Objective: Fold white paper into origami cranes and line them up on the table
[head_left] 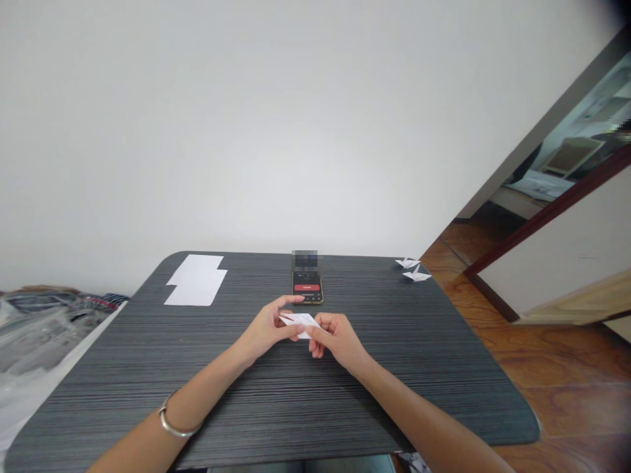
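Between my two hands is a small piece of folded white paper (302, 319), held just above the table with pointed ends to the left and right. My left hand (270, 326) pinches its left part between thumb and fingers, the index finger stretched out above it toward the phone. On the right side, my right hand (336, 338) grips the paper with thumb and curled fingers. Part of the paper is hidden behind the fingers. A silver bangle (172, 424) circles my left wrist.
A phone (307, 288) with a lit screen stands just beyond my hands. White paper sheets (197, 286) overlap at the back left of the dark table (148, 374). Two folded paper cranes (417, 276) sit at the back right corner. A white wall (296, 131) rises behind.
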Demonstrator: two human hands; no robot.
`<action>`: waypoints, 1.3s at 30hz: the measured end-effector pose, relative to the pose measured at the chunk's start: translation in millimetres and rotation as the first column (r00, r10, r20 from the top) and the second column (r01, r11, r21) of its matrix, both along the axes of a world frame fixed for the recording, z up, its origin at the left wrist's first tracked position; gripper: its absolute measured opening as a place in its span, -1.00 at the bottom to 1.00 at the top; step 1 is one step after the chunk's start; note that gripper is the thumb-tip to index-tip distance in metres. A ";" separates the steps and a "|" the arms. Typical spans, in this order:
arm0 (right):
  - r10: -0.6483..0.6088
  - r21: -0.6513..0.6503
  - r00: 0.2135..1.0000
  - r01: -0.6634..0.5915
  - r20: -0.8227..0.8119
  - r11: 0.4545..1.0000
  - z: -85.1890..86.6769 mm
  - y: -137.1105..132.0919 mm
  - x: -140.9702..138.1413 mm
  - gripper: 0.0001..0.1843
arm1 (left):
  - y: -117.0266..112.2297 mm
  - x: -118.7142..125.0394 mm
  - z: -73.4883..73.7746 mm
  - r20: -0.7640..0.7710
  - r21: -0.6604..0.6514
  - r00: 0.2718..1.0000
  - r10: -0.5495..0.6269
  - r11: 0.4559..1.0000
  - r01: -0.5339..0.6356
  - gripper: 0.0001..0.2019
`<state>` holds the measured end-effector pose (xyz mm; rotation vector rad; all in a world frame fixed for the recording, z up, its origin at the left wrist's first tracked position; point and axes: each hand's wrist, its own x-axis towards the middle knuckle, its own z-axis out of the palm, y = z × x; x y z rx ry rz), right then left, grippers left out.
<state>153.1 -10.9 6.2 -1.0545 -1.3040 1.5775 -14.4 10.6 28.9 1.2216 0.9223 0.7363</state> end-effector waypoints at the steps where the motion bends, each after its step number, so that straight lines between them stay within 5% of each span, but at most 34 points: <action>1: -0.003 0.006 1.000 0.003 0.013 1.000 0.0 -0.3 -0.3 -0.72 | -0.5 1.0 -1.9 -0.008 0.008 1.000 -0.016 1.000 0.016 -0.37; 12: 0.013 -0.001 0.999 -0.012 0.048 1.000 1.6 3.0 4.0 -0.78 | -1.5 -1.0 3.6 -0.013 0.010 0.999 -0.042 0.999 0.043 -0.43; 18: -0.024 -0.011 1.000 0.025 0.019 1.000 3.6 9.0 12.9 -0.79 | 0.1 -5.7 12.0 0.013 -0.082 1.000 0.016 0.996 -0.015 -0.33; 33: -0.042 -0.032 0.998 0.041 -0.037 0.999 4.2 15.7 22.7 -0.76 | 5.1 -17.4 12.5 0.076 -0.125 0.993 -0.087 0.987 0.096 -0.17; 39: 0.004 0.000 1.000 -0.004 0.020 1.000 4.3 11.9 18.9 -0.75 | 6.4 -13.9 6.0 0.014 -0.068 0.998 -0.064 0.996 0.065 -0.51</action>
